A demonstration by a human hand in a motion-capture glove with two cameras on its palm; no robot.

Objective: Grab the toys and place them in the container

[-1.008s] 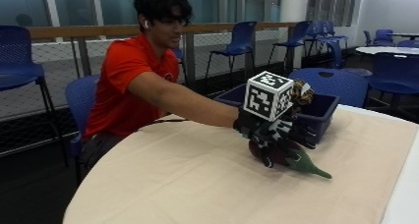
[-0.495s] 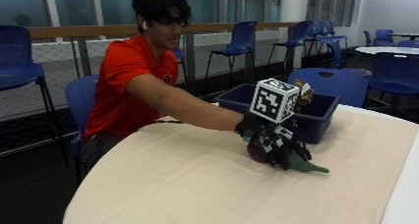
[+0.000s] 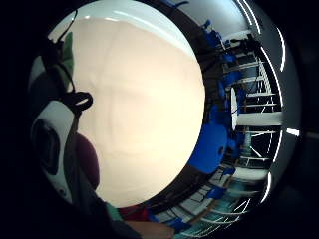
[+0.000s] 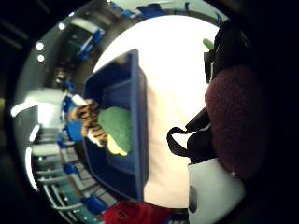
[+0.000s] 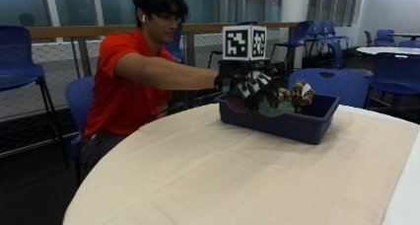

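In the outside view my gloved right hand is raised over the end of the blue container nearest the person. It grips a maroon and green plush toy, which hangs just above the container's rim. The thumb side palm view shows the maroon plush right against the palm and the container beside it. Inside lie a striped tiger toy and a green toy; the tiger also shows over the rim. The little finger side view shows the maroon body and a green part.
The container stands on a round table with a cream cloth, near its far edge. Blue chairs stand behind the table and around the room. A person in a red shirt sits at the far left side.
My hand has lifted the maroon and green toy off the cloth and carried it up and back, from in front of the container to over its near end.
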